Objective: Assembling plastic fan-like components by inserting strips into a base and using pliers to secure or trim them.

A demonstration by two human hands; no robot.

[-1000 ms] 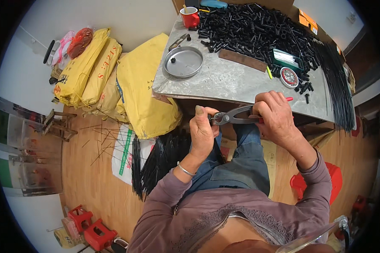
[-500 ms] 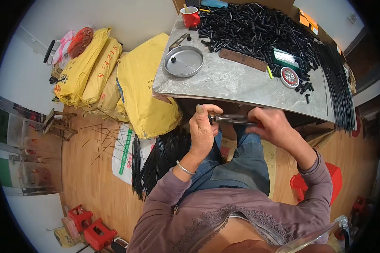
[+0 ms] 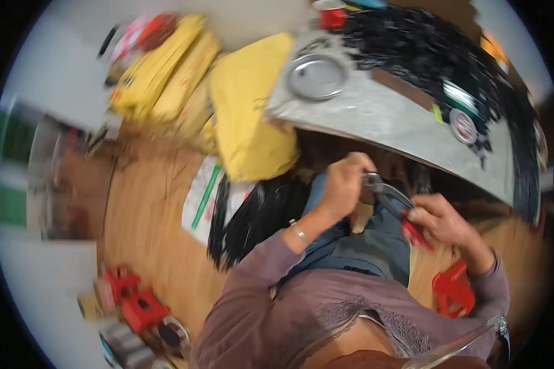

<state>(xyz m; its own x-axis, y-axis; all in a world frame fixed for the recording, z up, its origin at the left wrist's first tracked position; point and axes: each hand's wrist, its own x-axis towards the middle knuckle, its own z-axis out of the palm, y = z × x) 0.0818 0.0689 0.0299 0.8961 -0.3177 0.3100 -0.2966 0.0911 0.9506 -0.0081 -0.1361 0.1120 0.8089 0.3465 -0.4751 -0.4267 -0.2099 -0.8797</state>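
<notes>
Over my lap, my right hand [image 3: 444, 220] grips a pair of pliers [image 3: 397, 195] by its red handles. The metal jaws point left toward my closed left hand [image 3: 343, 187]. Its thumb and fingers pinch together right at the jaws. A small dark piece seems to sit there, but blur and the fingers hide what it is. Both hands hang in front of the near edge of the grey table [image 3: 375, 123], over my jeans.
A round metal tray [image 3: 317, 96], a red mug [image 3: 332, 18], a brown bar [image 3: 402, 89], a small round dish [image 3: 463, 126] and a heap of black parts [image 3: 406, 43] lie on the table. Yellow sacks [image 3: 252, 111], black rods [image 3: 258, 215] and red stools [image 3: 143, 309] stand around me.
The view has swung and blurred. The pliers have tilted, with the red handles now lower right and more visible. My left hand has turned, its thumb no longer pointing up.
</notes>
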